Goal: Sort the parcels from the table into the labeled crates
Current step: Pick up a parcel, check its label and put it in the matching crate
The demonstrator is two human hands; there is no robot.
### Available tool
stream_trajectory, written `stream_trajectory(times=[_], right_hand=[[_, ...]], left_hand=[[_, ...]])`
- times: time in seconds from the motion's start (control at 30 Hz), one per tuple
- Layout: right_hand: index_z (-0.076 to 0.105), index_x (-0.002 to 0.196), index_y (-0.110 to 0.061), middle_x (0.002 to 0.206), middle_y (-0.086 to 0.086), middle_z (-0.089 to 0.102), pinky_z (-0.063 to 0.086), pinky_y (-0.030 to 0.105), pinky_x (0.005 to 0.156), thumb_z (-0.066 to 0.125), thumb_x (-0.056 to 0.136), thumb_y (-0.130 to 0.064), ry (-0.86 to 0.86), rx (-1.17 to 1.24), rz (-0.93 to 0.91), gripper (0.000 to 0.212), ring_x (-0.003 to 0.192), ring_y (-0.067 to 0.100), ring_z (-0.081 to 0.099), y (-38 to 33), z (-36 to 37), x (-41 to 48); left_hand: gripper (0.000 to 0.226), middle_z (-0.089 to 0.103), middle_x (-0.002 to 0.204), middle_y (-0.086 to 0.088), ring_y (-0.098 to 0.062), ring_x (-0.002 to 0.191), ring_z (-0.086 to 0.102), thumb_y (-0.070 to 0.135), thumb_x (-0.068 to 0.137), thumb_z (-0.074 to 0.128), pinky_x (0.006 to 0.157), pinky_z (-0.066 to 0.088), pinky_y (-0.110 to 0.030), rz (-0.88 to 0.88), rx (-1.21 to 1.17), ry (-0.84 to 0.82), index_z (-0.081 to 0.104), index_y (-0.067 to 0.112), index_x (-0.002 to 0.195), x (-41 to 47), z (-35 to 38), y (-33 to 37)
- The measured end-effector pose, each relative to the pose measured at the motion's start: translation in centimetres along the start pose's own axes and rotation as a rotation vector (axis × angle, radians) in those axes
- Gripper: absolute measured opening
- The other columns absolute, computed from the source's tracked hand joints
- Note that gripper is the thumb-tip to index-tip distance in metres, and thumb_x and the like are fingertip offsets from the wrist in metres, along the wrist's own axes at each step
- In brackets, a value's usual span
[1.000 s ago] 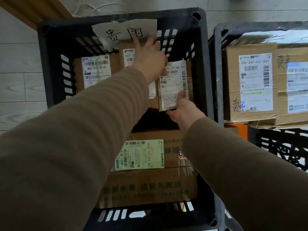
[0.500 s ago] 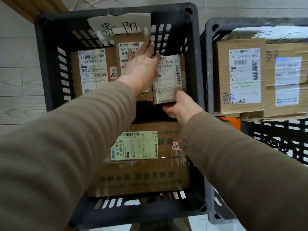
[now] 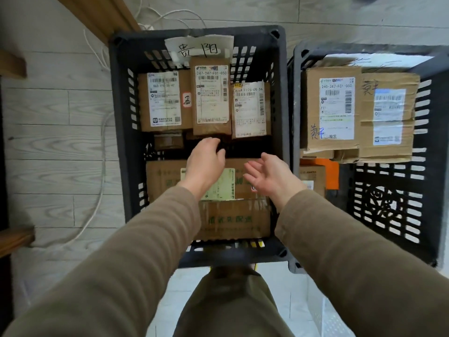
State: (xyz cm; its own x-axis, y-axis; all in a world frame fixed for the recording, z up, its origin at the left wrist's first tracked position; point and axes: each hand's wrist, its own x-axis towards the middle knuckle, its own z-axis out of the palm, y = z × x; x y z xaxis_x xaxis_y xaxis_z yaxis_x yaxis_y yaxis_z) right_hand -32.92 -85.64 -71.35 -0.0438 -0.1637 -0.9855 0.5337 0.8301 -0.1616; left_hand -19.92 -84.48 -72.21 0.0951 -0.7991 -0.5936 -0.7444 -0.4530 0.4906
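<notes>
A black plastic crate [image 3: 119, 132] with a handwritten paper label [image 3: 199, 48] on its far wall stands below me. Three brown parcels stand on end along that wall: a left one [image 3: 163, 100], a middle one [image 3: 211, 96] and a right one [image 3: 250, 109], all with white shipping labels. A large carton [image 3: 233, 218] with a green label lies at the near side. My left hand [image 3: 206, 161] hovers above the carton, fingers loosely curled, holding nothing. Beside it my right hand [image 3: 268, 176] is open, palm turned left, empty.
A second black crate [image 3: 388, 215] stands to the right with two large cartons [image 3: 332, 108] and an orange box [image 3: 330, 171] under them. White cables [image 3: 102, 152] trail over the grey wood-look floor on the left. A wooden edge [image 3: 14, 239] juts in at the left.
Both hands have let go of the right-hand small parcel and pulled back toward me; it now stands against the far wall. The camera has drawn back and sees more floor.
</notes>
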Motion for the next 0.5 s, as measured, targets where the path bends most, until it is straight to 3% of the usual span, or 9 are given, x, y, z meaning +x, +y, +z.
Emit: stream_trajectory(times=[0.1,0.17,0.27,0.4,0.5], right_hand=[[0.042,0.136,-0.004,0.133,0.013,0.054,0.044,0.035,0.094,0.039,0.102,-0.020,0.046,-0.341,-0.097,0.038,0.119,0.023,0.055,1.9,-1.3,-2.3],[0.055,0.114,-0.007,0.115,0.008,0.062,0.046,0.031,0.084,0.043,0.100,-0.020,0.026,-0.687,-0.168,0.022,0.103,0.019,0.060,3.3,-2.7,-2.9],[0.060,0.093,-0.013,0.095,0.002,0.062,0.046,0.026,0.071,0.047,0.098,-0.018,-0.091,-1.104,-0.195,0.015,0.090,0.016,0.059,5.9,-5.2,-3.7],[0.065,0.102,-0.004,0.103,0.011,0.065,0.048,0.034,0.083,0.047,0.096,-0.015,-0.198,-1.535,-0.203,0.022,0.095,0.023,0.059,8.8,-7.9,-3.4],[0.064,0.111,-0.008,0.112,0.010,0.063,0.045,0.031,0.085,0.045,0.097,-0.021,-0.239,-1.685,-0.163,0.027,0.100,0.023,0.057,9.8,-9.7,-3.1]], left_hand=[[0.039,0.051,0.136,-0.009,-0.023,0.125,0.047,0.023,0.098,0.045,0.103,0.036,-0.032,-0.043,0.016,-0.017,0.050,0.008,0.134,-3.5,0.5,-0.8],[0.032,0.058,0.124,-0.008,-0.023,0.113,0.054,0.022,0.097,0.048,0.095,0.043,-0.033,-0.062,0.020,-0.050,0.058,0.008,0.124,-5.4,1.1,-1.3],[0.022,0.066,0.104,-0.004,-0.018,0.093,0.061,0.023,0.096,0.051,0.084,0.050,-0.030,-0.082,0.016,-0.248,0.065,0.012,0.108,-8.7,2.0,-2.4],[0.020,0.067,0.098,-0.002,-0.018,0.086,0.060,0.029,0.091,0.059,0.079,0.050,-0.031,-0.047,0.144,-0.583,0.069,0.015,0.101,-11.6,4.1,-4.1],[0.025,0.067,0.105,-0.002,-0.021,0.094,0.059,0.029,0.091,0.059,0.081,0.049,-0.031,-0.050,0.176,-0.687,0.068,0.017,0.111,-13.1,5.8,-4.8]])
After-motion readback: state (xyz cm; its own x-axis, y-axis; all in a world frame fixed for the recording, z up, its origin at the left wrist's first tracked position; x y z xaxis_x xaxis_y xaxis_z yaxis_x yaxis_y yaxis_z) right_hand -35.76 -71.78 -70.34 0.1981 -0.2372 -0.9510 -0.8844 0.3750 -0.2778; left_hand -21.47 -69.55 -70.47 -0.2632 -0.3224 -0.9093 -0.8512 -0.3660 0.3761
